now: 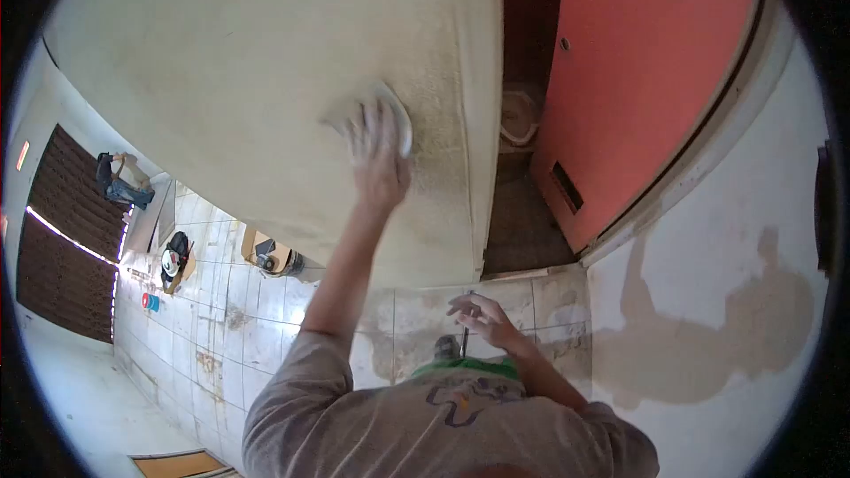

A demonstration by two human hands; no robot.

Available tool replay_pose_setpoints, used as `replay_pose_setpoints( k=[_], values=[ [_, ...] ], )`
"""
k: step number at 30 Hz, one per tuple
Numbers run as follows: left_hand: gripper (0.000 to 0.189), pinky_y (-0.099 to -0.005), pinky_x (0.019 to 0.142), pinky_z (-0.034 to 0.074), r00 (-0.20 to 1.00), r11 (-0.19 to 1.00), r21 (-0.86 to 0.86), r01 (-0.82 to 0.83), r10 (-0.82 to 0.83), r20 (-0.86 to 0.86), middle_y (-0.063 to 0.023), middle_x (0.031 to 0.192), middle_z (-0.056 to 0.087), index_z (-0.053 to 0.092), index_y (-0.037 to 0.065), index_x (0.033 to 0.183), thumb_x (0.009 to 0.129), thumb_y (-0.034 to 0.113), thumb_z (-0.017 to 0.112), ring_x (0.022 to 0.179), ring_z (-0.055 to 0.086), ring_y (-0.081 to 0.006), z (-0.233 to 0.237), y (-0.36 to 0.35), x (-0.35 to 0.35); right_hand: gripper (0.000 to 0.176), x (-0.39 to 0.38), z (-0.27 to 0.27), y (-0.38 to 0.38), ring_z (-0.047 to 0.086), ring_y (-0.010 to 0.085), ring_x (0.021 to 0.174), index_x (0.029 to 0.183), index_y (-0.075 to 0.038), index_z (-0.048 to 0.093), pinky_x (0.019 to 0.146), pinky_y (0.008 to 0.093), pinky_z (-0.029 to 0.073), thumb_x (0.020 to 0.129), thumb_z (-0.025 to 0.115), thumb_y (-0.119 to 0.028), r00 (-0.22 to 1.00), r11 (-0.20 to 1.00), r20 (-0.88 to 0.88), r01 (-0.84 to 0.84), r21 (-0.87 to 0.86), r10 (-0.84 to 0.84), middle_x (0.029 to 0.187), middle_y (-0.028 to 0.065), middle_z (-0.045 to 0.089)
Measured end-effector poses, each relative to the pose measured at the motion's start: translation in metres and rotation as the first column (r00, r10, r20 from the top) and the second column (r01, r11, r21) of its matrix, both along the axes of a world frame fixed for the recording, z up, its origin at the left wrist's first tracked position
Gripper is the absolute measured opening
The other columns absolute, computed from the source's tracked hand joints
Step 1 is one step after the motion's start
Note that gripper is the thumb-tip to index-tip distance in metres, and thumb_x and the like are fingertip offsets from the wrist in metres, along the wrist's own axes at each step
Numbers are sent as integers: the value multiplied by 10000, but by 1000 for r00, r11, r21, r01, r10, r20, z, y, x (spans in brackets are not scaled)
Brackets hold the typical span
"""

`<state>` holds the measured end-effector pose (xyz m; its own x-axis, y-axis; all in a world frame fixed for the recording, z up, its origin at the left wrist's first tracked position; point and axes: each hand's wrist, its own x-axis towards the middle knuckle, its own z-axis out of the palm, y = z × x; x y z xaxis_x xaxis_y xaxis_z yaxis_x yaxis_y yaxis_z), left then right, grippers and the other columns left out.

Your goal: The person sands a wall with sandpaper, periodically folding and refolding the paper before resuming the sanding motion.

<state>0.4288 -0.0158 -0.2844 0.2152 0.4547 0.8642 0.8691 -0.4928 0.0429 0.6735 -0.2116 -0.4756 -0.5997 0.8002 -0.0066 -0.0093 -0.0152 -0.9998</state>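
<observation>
Head view: a broad cream wall point(221, 106) takes up most of the scene before me, stained darker toward its right-hand edge. Below and to the left spreads a tiled floor point(305, 301), patchy with grime. Past the wall's right edge stands a red door point(646, 80), open on a dim space. Far to the left are two other people: one person point(124, 184) near a dark shutter, and a second person point(177, 258) in white headgear, low to the floor. An open cardboard box point(251, 242) sits closer, at the foot of the wall.

My left hand point(381, 155) is raised to the wall — fingers extended and slightly parted — holding a pale pad point(400, 112) against the surface; the pad's curved edge shows beyond my fingers. My right hand point(482, 319) is lower, half open, its fingers loosely bent. Just below it appears a thin dark rod point(465, 343); whether they touch, I cannot tell.
</observation>
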Motion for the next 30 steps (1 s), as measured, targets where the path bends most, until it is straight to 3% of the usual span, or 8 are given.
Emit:
replay_pose_setpoints(
  k=[4,7,10,14,17,23,27,30],
  values=[
    [569,-654,1233,143,982,944,291,-153,177,-59,-335,1647,271,436,-52,1540,1033,206,453,1540,158,-566,100,19,8,437,24,28,25,687,179,977,1233,-58,694,795,334,558,905,784,-332,955,954,249,-215,211,161,1126,110,731],
    [521,-612,1254,120,974,952,291,-99,33,223,-326,1661,245,445,-50,1536,1070,183,435,1555,154,-532,114,8,48,515,44,43,41,695,228,976,1278,-100,659,827,414,553,870,803,-380,921,924,277,-332,190,274,1152,121,717],
    [506,-563,1270,102,939,973,211,-95,17,343,-310,1683,201,419,-38,1557,1101,179,395,1573,121,-500,46,2,68,505,70,34,52,703,226,954,1263,-94,671,829,414,549,864,803,-374,931,914,200,-346,210,306,1075,124,732],
    [542,-479,1282,94,761,995,12,-98,68,645,-280,1707,158,310,-57,1599,1116,184,361,1607,84,-390,-103,-18,84,501,114,34,69,700,225,907,1236,-71,688,824,396,539,845,808,-361,891,901,270,-411,140,365,969,95,747],
    [564,-421,1279,129,643,990,-24,-137,107,759,-275,1707,165,279,-91,1594,1120,200,371,1603,140,-346,-108,-22,97,472,136,25,80,699,233,893,1220,-66,692,815,393,542,860,795,-354,901,905,250,-399,148,356,951,100,745],
    [597,-418,1214,289,777,966,131,-222,94,623,-334,1589,381,395,-163,1489,1130,313,367,1459,403,-406,7,2,108,426,149,19,107,669,177,788,1254,-89,688,729,347,535,900,783,-306,929,882,115,-370,290,352,909,59,732],
    [633,-436,1230,262,686,898,193,-396,150,712,-340,1586,376,374,-165,1498,1118,341,362,1469,381,-409,51,33,114,418,164,62,119,662,237,775,1235,-80,674,727,409,531,907,762,-323,870,857,267,-472,208,414,817,97,693],
    [734,-433,1274,210,811,838,335,-430,196,550,-280,1677,237,197,-89,1610,1122,442,333,1560,247,-378,49,36,109,428,171,56,116,642,229,745,1243,-92,673,701,410,515,906,768,-338,875,842,268,-469,267,403,751,85,642]
  ],
)
